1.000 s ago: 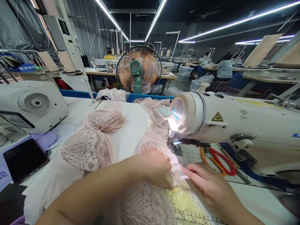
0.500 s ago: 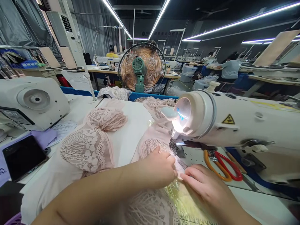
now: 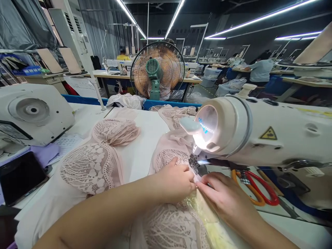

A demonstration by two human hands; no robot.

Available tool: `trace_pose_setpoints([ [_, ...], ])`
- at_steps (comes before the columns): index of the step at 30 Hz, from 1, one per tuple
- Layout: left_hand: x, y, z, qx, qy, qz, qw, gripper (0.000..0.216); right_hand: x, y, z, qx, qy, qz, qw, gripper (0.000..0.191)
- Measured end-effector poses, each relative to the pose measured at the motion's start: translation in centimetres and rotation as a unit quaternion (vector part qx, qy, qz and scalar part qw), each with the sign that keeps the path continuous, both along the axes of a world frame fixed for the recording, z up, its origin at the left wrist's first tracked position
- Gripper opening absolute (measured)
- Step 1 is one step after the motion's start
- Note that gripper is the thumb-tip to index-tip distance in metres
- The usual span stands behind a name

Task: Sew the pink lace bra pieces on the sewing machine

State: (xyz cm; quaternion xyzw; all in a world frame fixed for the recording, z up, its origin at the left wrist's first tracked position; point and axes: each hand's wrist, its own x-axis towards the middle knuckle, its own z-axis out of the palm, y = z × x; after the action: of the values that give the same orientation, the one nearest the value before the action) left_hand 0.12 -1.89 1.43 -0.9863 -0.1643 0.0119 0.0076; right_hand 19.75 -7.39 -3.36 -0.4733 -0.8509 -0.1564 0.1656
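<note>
A pale pink lace bra (image 3: 169, 155) lies under the presser foot (image 3: 194, 162) of the sewing machine (image 3: 233, 128), whose lamp lights the needle area. My left hand (image 3: 176, 181) rests on it just left of the foot, fingers curled into the cloth. Close in front of the foot, my right hand (image 3: 225, 197) pinches the bra's edge between thumb and fingers. Both hands' fingertips nearly meet there. A lace cup (image 3: 173, 228) hangs toward me below my left forearm. Beneath my right hand runs a yellowish, shiny strip (image 3: 207, 221); its kind is unclear.
More lace bras (image 3: 90, 166) are piled on the left of the white table (image 3: 141, 145). Scissors (image 3: 259, 188) with orange and red handles lie right of the needle. A phone (image 3: 22, 178) and a second machine (image 3: 33, 114) are at far left. A fan (image 3: 157, 71) stands behind.
My right hand has moved up toward the presser foot, closer to my left fingertips. My left hand stays on the bra, almost in place. The view has shifted slightly.
</note>
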Motion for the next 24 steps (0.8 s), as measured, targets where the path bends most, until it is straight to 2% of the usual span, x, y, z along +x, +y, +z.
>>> trace_pose_setpoints([
  [5,0.1,0.9,-0.9,0.022,-0.023,0.009,0.999,0.022,0.1,0.4,0.3,0.012,-0.042,0.026,0.999,0.027],
  [13,0.0,2.3,-1.9,0.085,-0.073,0.006,0.994,0.020,0.2,0.5,-0.1,0.047,-0.077,0.000,0.996,0.027],
  [20,-0.3,2.6,-2.0,0.109,-0.066,0.024,0.992,0.023,0.2,0.4,-0.9,0.046,-0.063,-0.014,0.997,0.033],
  [24,-0.3,2.7,-1.6,0.113,-0.043,0.041,0.992,0.027,0.2,0.3,-0.9,0.030,-0.027,-0.013,0.999,0.029],
])
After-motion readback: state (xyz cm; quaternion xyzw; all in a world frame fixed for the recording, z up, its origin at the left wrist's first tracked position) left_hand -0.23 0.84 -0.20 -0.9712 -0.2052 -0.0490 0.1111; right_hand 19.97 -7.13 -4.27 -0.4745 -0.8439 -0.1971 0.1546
